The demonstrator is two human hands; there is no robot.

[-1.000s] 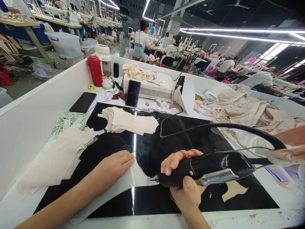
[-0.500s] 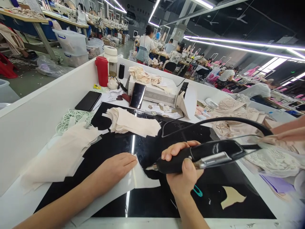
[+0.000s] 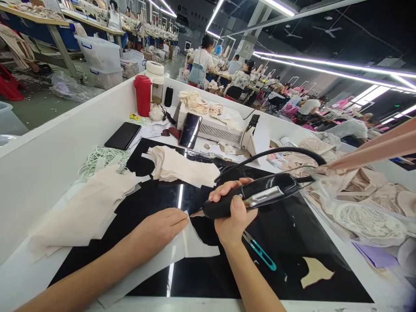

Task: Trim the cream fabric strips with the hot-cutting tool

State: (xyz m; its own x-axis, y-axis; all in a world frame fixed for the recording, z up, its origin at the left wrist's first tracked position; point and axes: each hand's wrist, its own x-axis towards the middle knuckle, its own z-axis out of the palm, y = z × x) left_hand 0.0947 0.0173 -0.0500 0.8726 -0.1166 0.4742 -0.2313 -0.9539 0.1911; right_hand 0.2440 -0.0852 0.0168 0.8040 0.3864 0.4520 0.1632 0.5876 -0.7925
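My left hand [image 3: 165,227] grips the upper edge of a white fabric piece [image 3: 198,245], its fingers pressed together over the cloth. That piece lies on the black work mat [image 3: 208,281]. My right hand [image 3: 235,216] is wrapped around a black corded hand tool [image 3: 260,196] with a silver lever and a pointed metal tip. The tip is at the fabric edge beside my left fingertips; whether it touches cannot be made out. Under my right wrist lie teal thread snips [image 3: 261,253]. A small beige cutout [image 3: 315,272] is farther right on the mat.
Cream fabric pieces are stacked behind [image 3: 185,167] and at left [image 3: 87,203]. A phone [image 3: 190,130] leans on a white vented box [image 3: 217,130]. A red flask [image 3: 142,95] stands by the back wall. Garments [image 3: 373,186] pile up at right; a pinkish strap [image 3: 373,145] holds the cable.
My right hand has moved left with the tool, bringing its tip to the fabric edge beside my left fingers. More of the thread snips shows. My left hand stays almost still.
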